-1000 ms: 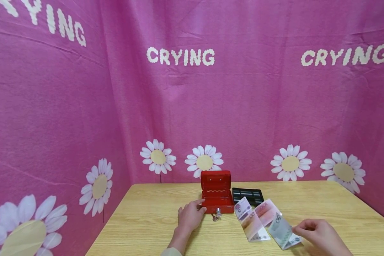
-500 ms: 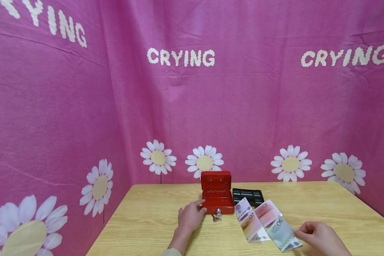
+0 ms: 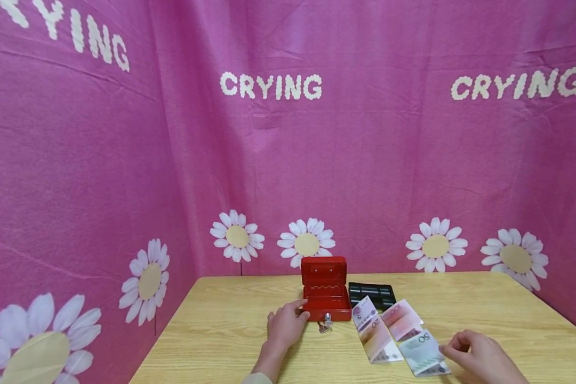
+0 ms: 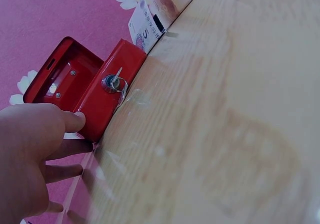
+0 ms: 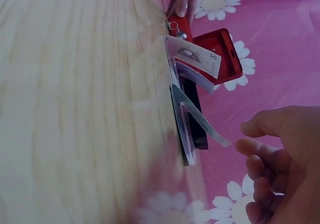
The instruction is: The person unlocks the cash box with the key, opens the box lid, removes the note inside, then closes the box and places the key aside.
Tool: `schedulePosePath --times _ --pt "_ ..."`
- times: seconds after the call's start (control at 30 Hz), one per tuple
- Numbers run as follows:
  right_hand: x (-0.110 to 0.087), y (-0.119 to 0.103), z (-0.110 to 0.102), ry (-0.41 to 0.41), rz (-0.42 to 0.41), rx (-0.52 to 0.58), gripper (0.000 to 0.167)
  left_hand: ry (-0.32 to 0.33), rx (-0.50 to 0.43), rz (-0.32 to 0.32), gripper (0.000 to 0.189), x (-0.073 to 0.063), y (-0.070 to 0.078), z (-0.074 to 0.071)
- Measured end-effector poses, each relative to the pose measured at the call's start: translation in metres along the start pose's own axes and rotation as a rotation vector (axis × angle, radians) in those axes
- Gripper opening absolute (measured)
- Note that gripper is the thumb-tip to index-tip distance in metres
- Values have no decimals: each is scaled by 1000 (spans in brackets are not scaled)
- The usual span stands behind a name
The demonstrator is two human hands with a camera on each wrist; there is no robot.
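Observation:
In the head view a red cash box stands with its lid up, keys hanging from its front lock. My left hand holds its near left corner, thumb on the front panel and other fingers at the side. My right hand hovers beside a folded green 50 banknote. A small gap between fingertips and note shows in the right wrist view, where the fingers are loosely bent around nothing. Folded 100, 20 and 5 banknotes lie on the table close by.
A black compartment tray sits right of the box, partly covered by the notes. The wooden table ends at a pink curtain behind and at the left.
My right hand has let go of the 50 banknote, which has turned anticlockwise and lies flatter below the 100 note. The left hand and cash box have stayed put.

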State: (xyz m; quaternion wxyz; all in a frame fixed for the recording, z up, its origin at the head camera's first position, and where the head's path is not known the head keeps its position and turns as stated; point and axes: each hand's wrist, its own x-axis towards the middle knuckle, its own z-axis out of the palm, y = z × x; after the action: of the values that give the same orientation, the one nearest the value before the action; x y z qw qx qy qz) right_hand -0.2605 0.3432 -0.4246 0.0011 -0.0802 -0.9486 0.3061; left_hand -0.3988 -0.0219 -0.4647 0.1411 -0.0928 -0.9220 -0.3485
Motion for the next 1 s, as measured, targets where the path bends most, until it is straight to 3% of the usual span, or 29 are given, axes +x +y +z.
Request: schedulePosePath --times 0.23,0.5,0.6,0.77,1.0 --pt "3 -8 -6 84 -85 -47 35 9 7 8 32 -1 1 -1" --pt "12 -23 -8 57 -91 11 48 -7 12 -1 33 -1 -1 -2" --pt "15 -28 -7 96 -134 11 38 -7 8 -2 33 -1 -1 -2" --pt "20 -36 -4 230 -270 -30 16 -12 4 -3 33 -1 0 -2" --pt "34 -50 -4 279 -337 -28 12 -2 6 -5 33 0 0 0"
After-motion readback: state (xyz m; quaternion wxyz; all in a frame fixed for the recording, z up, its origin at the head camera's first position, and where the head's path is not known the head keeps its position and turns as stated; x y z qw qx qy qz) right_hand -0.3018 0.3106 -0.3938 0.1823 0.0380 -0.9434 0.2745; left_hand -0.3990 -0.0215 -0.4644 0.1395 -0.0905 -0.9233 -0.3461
